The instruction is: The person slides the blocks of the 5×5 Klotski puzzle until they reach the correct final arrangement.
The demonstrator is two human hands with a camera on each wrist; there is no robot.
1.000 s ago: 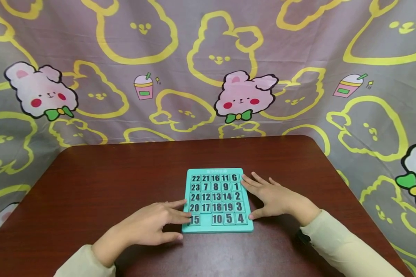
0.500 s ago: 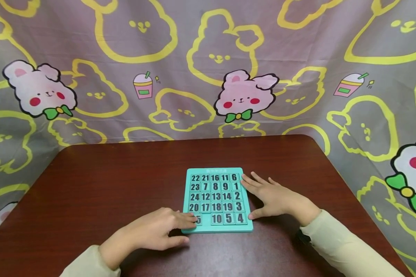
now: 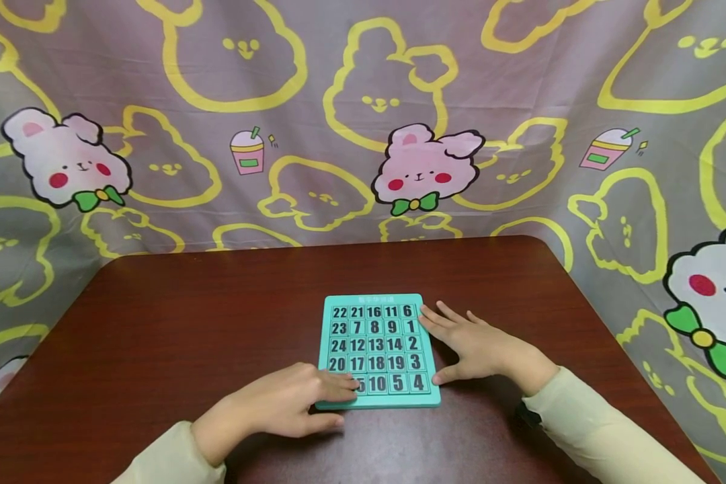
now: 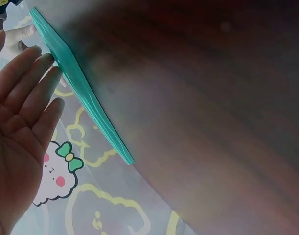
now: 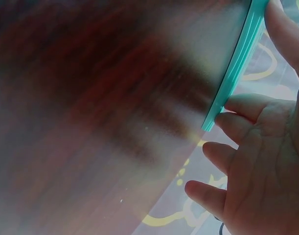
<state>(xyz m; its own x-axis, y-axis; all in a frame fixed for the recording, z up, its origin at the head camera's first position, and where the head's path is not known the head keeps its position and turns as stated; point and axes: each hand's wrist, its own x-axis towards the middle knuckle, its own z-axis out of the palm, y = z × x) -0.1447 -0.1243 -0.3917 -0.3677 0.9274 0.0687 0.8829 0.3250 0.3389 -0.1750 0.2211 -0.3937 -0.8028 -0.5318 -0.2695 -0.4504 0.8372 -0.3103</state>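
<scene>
A turquoise number sliding puzzle (image 3: 432, 399) lies flat on the table, its numbered tiles in rows. My left hand (image 3: 287, 400) reaches over its lower left corner, fingers extended onto the 15 tile (image 3: 361, 386) in the bottom row. That tile sits beside the 10 tile (image 3: 377, 384); the fingers cover its left part and the corner spot. My right hand (image 3: 478, 346) rests along the right side, fingers spread, with fingertips at the upper edge and thumb at the lower one. Both wrist views show the puzzle's side edge-on, by the left palm (image 4: 17, 127) and right palm (image 5: 266, 152).
The dark red-brown table (image 3: 218, 302) stretches around the puzzle on all sides. A grey-pink curtain (image 3: 333, 121) with cartoon rabbits hangs behind the table and along both sides.
My left hand has moved right across the bottom row, and the 15 tile has slid right into the gap next to the 10. The right hand stays at its edge.
</scene>
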